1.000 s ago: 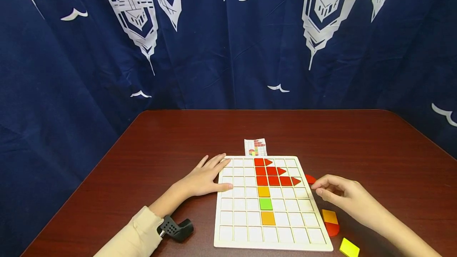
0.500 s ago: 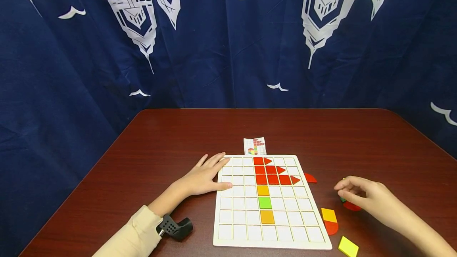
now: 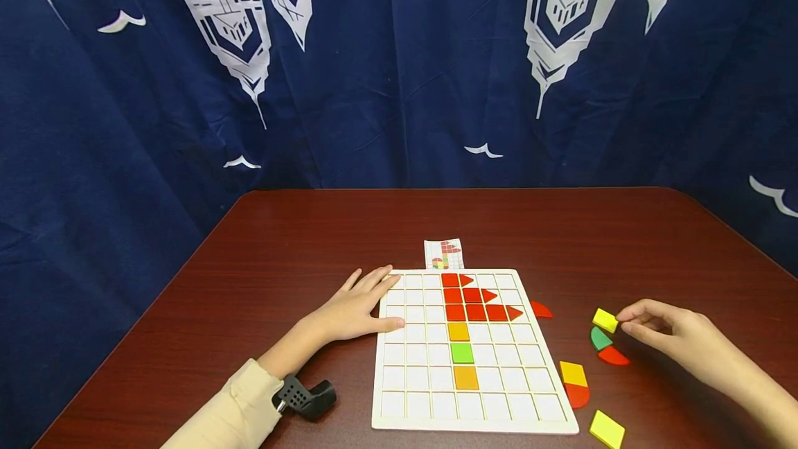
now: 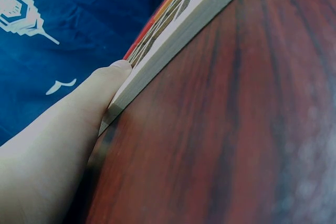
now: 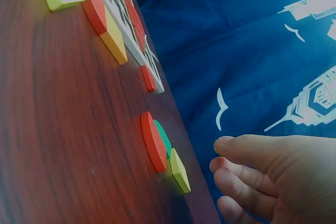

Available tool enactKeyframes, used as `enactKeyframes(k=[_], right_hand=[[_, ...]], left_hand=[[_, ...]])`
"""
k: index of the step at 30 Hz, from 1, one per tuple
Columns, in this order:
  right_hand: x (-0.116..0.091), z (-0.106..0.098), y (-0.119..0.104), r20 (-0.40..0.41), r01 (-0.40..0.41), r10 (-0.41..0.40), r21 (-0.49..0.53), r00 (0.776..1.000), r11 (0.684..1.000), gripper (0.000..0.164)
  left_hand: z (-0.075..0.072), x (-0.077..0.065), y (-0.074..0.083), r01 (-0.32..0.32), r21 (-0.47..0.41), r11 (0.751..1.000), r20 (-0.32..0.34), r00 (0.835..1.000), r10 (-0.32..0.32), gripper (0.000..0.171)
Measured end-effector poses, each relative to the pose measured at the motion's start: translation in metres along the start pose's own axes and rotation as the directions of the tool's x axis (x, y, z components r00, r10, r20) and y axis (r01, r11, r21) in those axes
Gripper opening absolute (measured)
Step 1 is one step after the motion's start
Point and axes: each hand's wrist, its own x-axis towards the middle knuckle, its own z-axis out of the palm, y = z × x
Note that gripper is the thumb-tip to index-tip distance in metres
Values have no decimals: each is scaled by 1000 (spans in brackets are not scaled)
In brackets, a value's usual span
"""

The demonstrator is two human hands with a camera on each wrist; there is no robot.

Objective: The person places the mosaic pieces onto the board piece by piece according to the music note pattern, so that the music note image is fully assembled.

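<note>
A white grid board (image 3: 411,380) lies on the table, with red squares and red triangles in its top rows. Below them an orange square (image 3: 458,331), a green square (image 3: 462,353) and another orange square run down one column. My left hand (image 3: 352,310) rests spread on the board's left edge, its thumb (image 4: 118,69) over the rim. My right hand (image 3: 676,335), fingers loosely bent, hovers beside a yellow square (image 3: 605,320) at the right. In the right wrist view its fingertips are apart from that piece. Touching the yellow square are a green curved piece (image 3: 601,339) and a red curved piece (image 3: 614,355).
A small printed pattern card (image 3: 443,254) sits behind the board. Along its right side lie a red curved piece (image 3: 541,310), an orange piece (image 3: 572,373) against a red rounded piece (image 3: 577,395), and a yellow square (image 3: 607,429). A blue curtain (image 3: 374,89) hangs behind the table.
My right hand has moved right, from the board's right edge to beside the yellow square, uncovering the yellow, green and red pieces there. The left hand has stayed put.
</note>
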Motion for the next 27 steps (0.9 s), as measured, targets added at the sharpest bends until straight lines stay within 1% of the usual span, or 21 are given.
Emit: enactKeyframes(k=[3, 5, 7, 8, 10, 13, 14, 15, 17, 18, 23, 25, 27], right_hand=[[-1, 3, -2, 20, 28, -29, 26, 999, 999, 11], [-2, 6, -5, 69, 54, -58, 52, 996, 997, 11], [-3, 9, -9, 123, 99, -110, 99, 986, 990, 10], [-4, 11, -11, 155, 128, -148, 132, 977, 983, 11], [-6, 14, -16, 225, 187, -234, 211, 946, 959, 11], [-8, 20, -22, 272, 292, -396, 353, 877, 889, 11], [-9, 22, -25, 285, 309, -430, 384, 857, 870, 12], [-9, 25, -26, 289, 324, -456, 407, 842, 854, 13], [-10, 29, -29, 285, 353, -494, 427, 821, 833, 15], [-11, 30, -30, 278, 367, -508, 430, 815, 825, 16], [-12, 33, -31, 251, 404, -528, 411, 811, 817, 19], [-11, 33, -30, 242, 411, -523, 392, 817, 823, 20], [-10, 33, -30, 248, 393, -498, 372, 831, 841, 20]], left_hand=[[0, 0, 0, 1, 3, 1000, 0, 1000, -1, 83], [1, 0, -1, 1, 9, 1000, -1, 1000, -1, 83], [1, 0, -1, 2, 10, 1000, -1, 1000, -2, 83], [1, 0, -1, 3, 10, 1000, -4, 1000, -3, 83], [1, 0, -1, 5, 13, 1000, -5, 1000, -5, 83], [1, 0, 0, 4, 13, 1000, -5, 1000, -4, 83], [1, 0, 0, 2, 13, 1000, -5, 1000, -2, 83], [0, 0, 0, 1, 13, 1000, -4, 1000, -1, 83], [0, 0, 1, -2, 9, 1000, -3, 1000, 2, 83], [0, 0, 1, -1, 8, 1000, -3, 1000, 1, 83], [0, 0, 0, 4, 2, 1000, -1, 1000, -4, 83], [0, 0, -1, 4, 1, 1000, 1, 1000, -4, 83], [0, 1, -1, 3, 2, 1000, 1, 1000, -3, 83]])
